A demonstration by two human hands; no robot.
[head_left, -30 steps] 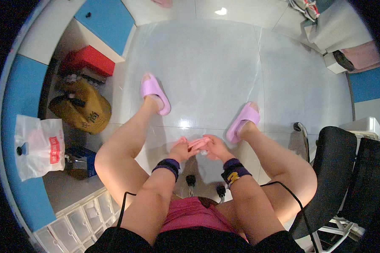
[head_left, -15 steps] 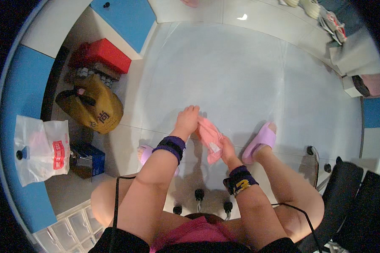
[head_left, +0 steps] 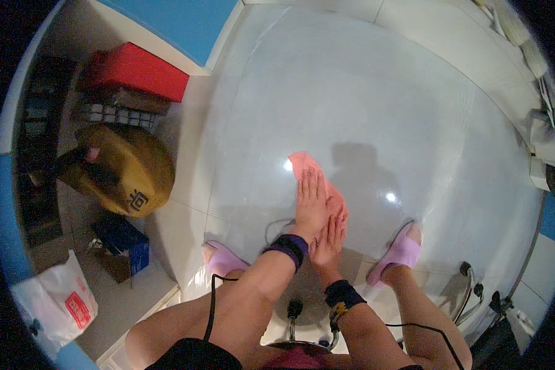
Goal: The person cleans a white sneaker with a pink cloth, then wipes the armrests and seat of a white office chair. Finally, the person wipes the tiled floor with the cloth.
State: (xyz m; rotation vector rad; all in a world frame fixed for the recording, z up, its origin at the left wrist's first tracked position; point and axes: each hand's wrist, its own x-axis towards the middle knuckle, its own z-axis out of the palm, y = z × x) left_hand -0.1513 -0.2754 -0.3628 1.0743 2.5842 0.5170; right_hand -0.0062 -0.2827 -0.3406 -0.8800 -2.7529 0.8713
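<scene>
A salmon-pink cloth (head_left: 337, 202) lies spread on the pale grey floor (head_left: 277, 98), between and ahead of my feet. My left hand (head_left: 311, 200) rests flat on its left part with the fingers stretched forward. Beside it and nearer to me, my right hand (head_left: 328, 243) lies on the cloth's near end, its fingers also straight. Part of the cloth is hidden beneath both hands. Dark wristbands circle both wrists.
Lilac slippers (head_left: 399, 251) are on my feet at either side. To the left are a mustard bag (head_left: 132, 176), a red box (head_left: 145, 74), a blue box (head_left: 126, 246) and a white plastic bag (head_left: 58, 302). Chair casters (head_left: 295, 308) stand close in front of me.
The cloth has gone from being held bunched between both hands to lying flat on the floor. My hands have come down and opened onto it. The view has tilted and come closer.
</scene>
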